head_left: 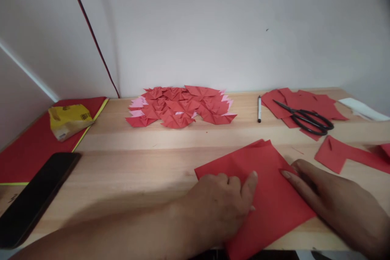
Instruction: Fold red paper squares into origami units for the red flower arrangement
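A folded sheet of red paper [268, 195] lies tilted at the front of the wooden table, with its near corner reaching the table's front edge. My left hand [224, 203] rests on the sheet's left part, fingers curled and closed against it; it hides much of the paper's left edge. On the right side, my right hand [329, 197] pinches the paper's edge, thumb on top and fingers partly hidden beneath. Two layers show at the sheet's upper corner.
Folded red and pink paper pieces [183, 107] lie along the wall. Black-handled scissors [309, 120] rest on red paper cutouts [319, 103], near a marker [259, 109]. At left are a phone [36, 199], a yellow packet [71, 120] and red sheets [27, 150].
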A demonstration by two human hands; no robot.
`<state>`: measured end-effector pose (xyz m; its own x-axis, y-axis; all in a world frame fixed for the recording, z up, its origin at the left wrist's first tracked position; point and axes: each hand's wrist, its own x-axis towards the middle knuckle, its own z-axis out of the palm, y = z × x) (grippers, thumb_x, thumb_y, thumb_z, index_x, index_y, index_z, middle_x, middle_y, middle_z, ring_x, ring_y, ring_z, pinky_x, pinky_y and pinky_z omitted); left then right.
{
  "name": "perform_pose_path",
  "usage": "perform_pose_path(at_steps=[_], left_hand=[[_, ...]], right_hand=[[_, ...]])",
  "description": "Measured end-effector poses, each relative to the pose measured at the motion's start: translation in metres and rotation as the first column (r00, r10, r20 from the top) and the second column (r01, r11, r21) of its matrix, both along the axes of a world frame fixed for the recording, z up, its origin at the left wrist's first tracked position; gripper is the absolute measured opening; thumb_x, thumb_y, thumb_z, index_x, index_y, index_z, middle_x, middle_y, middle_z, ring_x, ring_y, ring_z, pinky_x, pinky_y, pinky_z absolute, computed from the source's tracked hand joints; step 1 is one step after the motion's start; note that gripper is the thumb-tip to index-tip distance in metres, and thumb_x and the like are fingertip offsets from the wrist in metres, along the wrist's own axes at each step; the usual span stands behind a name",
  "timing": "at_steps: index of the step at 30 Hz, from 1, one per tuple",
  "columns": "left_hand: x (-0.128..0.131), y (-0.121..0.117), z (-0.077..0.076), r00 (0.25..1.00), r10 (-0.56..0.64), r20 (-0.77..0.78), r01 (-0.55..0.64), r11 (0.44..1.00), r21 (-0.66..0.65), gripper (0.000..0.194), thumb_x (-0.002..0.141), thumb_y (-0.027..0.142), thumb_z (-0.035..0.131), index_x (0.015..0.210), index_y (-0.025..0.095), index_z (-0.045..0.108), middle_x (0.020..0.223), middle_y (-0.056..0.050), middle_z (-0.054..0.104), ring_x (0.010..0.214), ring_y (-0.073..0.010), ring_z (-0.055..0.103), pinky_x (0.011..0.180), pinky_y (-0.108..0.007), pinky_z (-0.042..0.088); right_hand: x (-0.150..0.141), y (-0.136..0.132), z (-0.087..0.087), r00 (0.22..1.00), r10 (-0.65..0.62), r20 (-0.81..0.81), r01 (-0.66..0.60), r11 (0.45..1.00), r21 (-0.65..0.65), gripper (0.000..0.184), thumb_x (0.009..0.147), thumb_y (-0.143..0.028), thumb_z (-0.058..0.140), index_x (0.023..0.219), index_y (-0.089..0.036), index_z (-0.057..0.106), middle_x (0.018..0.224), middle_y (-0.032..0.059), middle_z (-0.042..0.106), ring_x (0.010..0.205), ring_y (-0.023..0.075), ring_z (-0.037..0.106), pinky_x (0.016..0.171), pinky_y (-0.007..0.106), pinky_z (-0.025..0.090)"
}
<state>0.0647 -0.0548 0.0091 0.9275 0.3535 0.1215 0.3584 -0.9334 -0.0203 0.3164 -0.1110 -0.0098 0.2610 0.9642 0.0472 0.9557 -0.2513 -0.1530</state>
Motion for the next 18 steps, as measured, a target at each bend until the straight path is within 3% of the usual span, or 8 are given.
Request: perform_pose_path(at_steps=[4,8,13,18], left_hand=[[0.01,0.0,-0.009,1.0,-0.014,0.017,0.011,0.985,0.171,0.04,0.093,0.016,0.044,0.129,0.001,0.052,0.073,-0.007,0.06,0.057,-0.016,0.055,0.042,-0.028,0.032],[0.013,0.001,-0.009,0.996,-0.079,0.045,0.066,0.97,0.233,0.037,0.087,0.009,0.049,0.12,-0.003,0.059,0.081,-0.012,0.064,0.062,-0.0172,0.054,0.045,-0.029,0.035],[0.014,0.007,-0.009,0.986,-0.149,0.077,0.129,0.968,0.217,0.029,0.087,0.013,0.053,0.111,0.002,0.065,0.091,-0.014,0.064,0.067,-0.0177,0.053,0.047,-0.03,0.032],[0.016,0.008,-0.012,0.983,-0.14,0.122,0.113,0.973,0.201,0.022,0.087,0.015,0.054,0.1,0.004,0.068,0.09,-0.015,0.064,0.069,-0.0187,0.052,0.049,-0.031,0.031]], right_hand=[[-0.005,0.003,0.007,0.989,-0.109,-0.1,0.099,0.99,-0.103,0.043,0.077,-0.068,0.029,0.07,-0.029,0.044,0.053,0.0007,0.058,0.053,0.0283,0.063,0.052,0.038,0.041],[-0.006,0.009,0.015,0.983,-0.132,-0.13,0.116,0.986,-0.124,0.042,0.074,-0.069,0.032,0.068,-0.028,0.043,0.059,0.0024,0.061,0.056,0.0279,0.064,0.053,0.038,0.04],[0.003,0.027,0.012,0.986,-0.045,-0.158,0.033,0.997,-0.077,0.04,0.084,-0.062,0.036,0.077,-0.026,0.051,0.071,0.0026,0.066,0.061,0.0238,0.064,0.055,0.034,0.041],[0.01,0.052,0.008,0.988,0.075,-0.132,-0.077,0.997,-0.012,0.035,0.088,-0.053,0.039,0.074,-0.024,0.05,0.064,0.0014,0.061,0.058,0.02,0.06,0.05,0.028,0.036]])
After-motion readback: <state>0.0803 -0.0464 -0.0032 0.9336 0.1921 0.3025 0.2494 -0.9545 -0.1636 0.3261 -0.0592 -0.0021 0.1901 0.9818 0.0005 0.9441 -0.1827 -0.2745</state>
